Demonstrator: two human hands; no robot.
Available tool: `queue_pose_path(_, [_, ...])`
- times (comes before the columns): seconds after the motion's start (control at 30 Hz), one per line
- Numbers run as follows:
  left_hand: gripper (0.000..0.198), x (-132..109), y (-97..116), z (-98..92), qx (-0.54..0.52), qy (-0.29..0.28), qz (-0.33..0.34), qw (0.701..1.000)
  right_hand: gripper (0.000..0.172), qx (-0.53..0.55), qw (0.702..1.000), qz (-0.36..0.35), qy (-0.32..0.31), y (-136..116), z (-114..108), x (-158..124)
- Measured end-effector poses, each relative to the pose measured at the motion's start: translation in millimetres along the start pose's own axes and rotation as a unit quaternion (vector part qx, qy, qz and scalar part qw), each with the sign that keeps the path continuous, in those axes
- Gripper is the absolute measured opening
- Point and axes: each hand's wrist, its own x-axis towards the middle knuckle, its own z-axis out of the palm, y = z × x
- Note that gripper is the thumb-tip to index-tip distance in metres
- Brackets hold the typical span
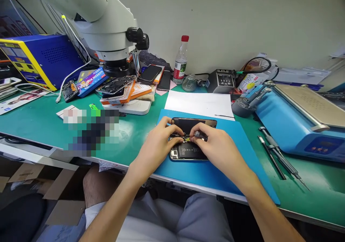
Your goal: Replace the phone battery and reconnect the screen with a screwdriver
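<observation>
An opened smartphone [191,150] lies on a blue mat [234,170], with its black battery showing. Its dark screen panel [198,122] is folded out along the far side. My left hand [160,139] reaches in from the left, fingers closed together at the strip between panel and phone body; anything pinched there is too small to make out. From the right, my right hand [215,141] bends over the same strip, thumb and forefinger together beside the left fingertips. A grey-ended cylindrical tool [198,134] is tucked within its curled fingers, mostly hidden.
A microscope [113,30] overhangs the left side above stacked phones and boxes. White paper [199,101] lies behind the mat. To the right are a screwdriver [283,155], a dark pen-like tool [272,159] and a blue heating machine [302,123]. A bottle [180,60] stands behind.
</observation>
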Motion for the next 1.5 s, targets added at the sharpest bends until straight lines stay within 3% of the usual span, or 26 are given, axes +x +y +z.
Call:
queue_pose_path(0.27, [0.019,-1,-1,7.9,-0.009,0.011,0.019,1.0,0.019,-0.037,0.999,-0.006,-0.001,-5,0,-3])
queue_pose_path(0.53, [0.026,-13,-10,7.2,0.056,0.007,0.108,0.993,0.02,-0.059,0.996,-0.061,0.039,6,7,-12])
queue_pose_path(0.73, [0.034,-17,-13,4.5,0.087,-0.016,0.107,0.99,0.031,0.004,0.973,-0.148,0.178,26,-13,-21])
queue_pose_path(0.9, [0.048,-18,-13,3.0,0.064,-0.024,0.106,0.992,0.033,-0.068,0.941,-0.307,0.128,41,-9,-27])
queue_pose_path(1.0, [0.05,-18,-12,2.7,0.059,-0.028,0.1,0.993,0.033,-0.102,0.918,-0.351,0.152,45,0,-31])
queue_pose_path(1.3, [0.046,-19,-10,4.1,0.068,-0.022,0.103,0.992,0.031,-0.139,0.885,-0.407,0.177,38,8,-32])
queue_pose_path(1.5, [0.044,-17,-8,2.9,0.076,-0.026,0.116,0.99,0.029,-0.152,0.881,-0.409,0.186,41,13,-31])
